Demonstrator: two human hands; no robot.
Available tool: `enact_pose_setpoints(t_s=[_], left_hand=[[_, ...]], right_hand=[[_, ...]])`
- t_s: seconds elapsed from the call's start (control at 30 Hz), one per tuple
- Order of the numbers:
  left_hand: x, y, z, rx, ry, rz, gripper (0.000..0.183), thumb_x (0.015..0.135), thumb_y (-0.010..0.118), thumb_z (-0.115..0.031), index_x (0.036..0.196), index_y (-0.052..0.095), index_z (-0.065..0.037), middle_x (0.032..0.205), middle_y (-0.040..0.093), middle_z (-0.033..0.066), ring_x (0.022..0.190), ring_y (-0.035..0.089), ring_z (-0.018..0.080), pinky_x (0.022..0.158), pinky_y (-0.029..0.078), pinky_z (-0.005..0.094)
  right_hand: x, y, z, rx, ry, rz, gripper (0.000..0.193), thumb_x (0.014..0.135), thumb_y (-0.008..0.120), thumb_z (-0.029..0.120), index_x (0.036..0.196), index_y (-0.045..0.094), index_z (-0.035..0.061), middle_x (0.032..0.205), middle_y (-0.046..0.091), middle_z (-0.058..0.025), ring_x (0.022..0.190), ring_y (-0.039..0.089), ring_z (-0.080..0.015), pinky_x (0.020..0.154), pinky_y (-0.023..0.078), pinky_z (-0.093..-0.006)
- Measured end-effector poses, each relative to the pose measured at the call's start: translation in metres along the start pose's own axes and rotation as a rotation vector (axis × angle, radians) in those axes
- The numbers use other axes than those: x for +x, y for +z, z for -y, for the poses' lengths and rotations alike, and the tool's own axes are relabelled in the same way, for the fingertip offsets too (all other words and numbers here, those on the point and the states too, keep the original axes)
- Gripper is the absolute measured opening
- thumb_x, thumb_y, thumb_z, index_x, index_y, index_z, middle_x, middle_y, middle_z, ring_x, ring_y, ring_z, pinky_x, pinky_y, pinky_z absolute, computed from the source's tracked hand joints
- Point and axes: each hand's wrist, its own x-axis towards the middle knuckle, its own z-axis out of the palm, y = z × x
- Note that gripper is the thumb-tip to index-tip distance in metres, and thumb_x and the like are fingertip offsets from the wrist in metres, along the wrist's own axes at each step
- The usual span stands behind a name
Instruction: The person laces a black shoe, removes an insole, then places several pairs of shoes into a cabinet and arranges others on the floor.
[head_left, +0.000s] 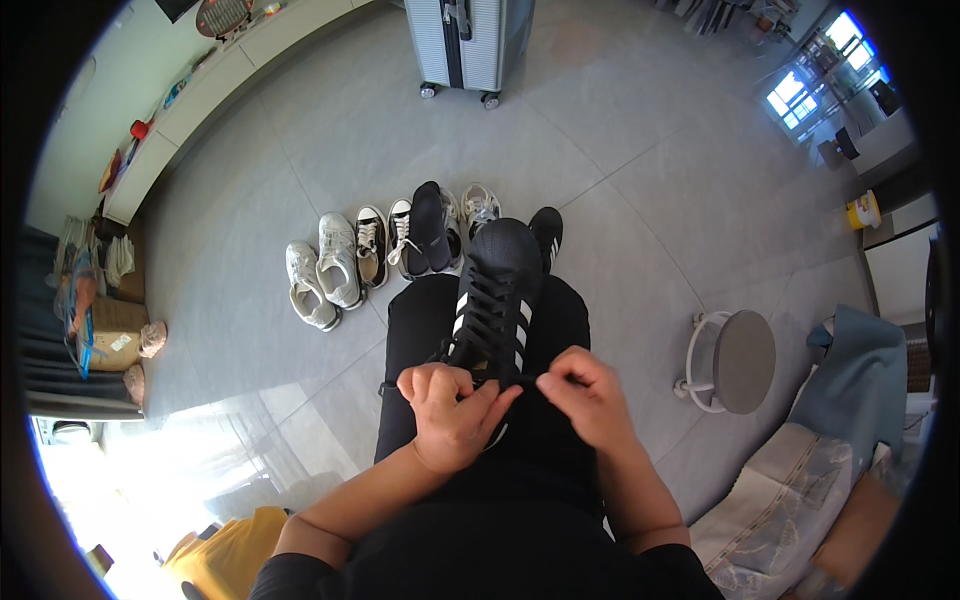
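Note:
A black sneaker with white side stripes rests on my lap, its toe pointing away from me. Black shoelace criss-crosses up its front. At the ankle end, the fingers of my left hand are pinched together on the lace, touching the shoe's opening. Just right of the shoe, my right hand is closed in a pinch. A short dark stretch of lace runs between the two hands. My fingers cover part of the tongue and collar.
On the tiled floor ahead stand white sneakers, black canvas shoes, a dark insole and another black sneaker. A suitcase stands farther off. To the right are a round stool and a cloth-covered seat.

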Motion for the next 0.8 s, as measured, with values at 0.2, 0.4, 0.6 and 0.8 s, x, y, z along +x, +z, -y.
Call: enact_pose_setpoints(t_s=[0.2,0.4,0.6,0.8], left_hand=[[0.002,0.001,-0.002,-0.024,-0.004,-0.010,0.024,0.057,0.081,-0.026,0.072,0.066,-0.015,0.074,0.039,-0.0009,0.074,0.041,0.0182,0.068,0.026,0.0340],[0.001,-0.008,0.001,-0.109,-0.046,0.039,0.024,0.058,0.082,-0.027,0.072,0.065,-0.015,0.072,0.040,-0.0008,0.070,0.042,0.0181,0.066,0.028,0.0328],[-0.007,-0.016,0.026,-0.268,-0.224,-0.151,0.022,0.065,0.073,0.002,0.081,0.060,-0.003,0.073,0.055,0.0077,0.067,0.050,0.0227,0.061,0.040,0.0317],[0.017,-0.025,0.030,-0.264,-0.131,0.043,0.030,0.061,0.074,-0.001,0.090,0.068,-0.007,0.094,0.055,0.0073,0.085,0.051,0.0253,0.074,0.042,0.0344]], right_hand=[[-0.004,-0.036,0.003,0.406,0.186,-0.134,0.012,0.073,0.059,0.002,0.063,0.053,0.0040,0.063,0.050,-0.0005,0.055,0.047,-0.0092,0.053,0.039,-0.0226],[-0.007,-0.027,0.014,-0.479,0.015,0.033,0.017,0.069,0.066,0.005,0.061,0.051,0.0030,0.060,0.047,0.0002,0.051,0.045,-0.0104,0.049,0.037,-0.0251],[-0.003,-0.015,0.015,-0.358,-0.108,-0.050,0.020,0.069,0.070,0.002,0.088,0.064,0.0044,0.063,0.046,0.0007,0.055,0.043,-0.0081,0.052,0.037,-0.0212],[0.003,0.015,0.026,-0.390,-0.255,0.004,0.022,0.071,0.069,0.002,0.092,0.067,0.0053,0.064,0.048,-0.0002,0.056,0.045,-0.0088,0.052,0.038,-0.0212]])
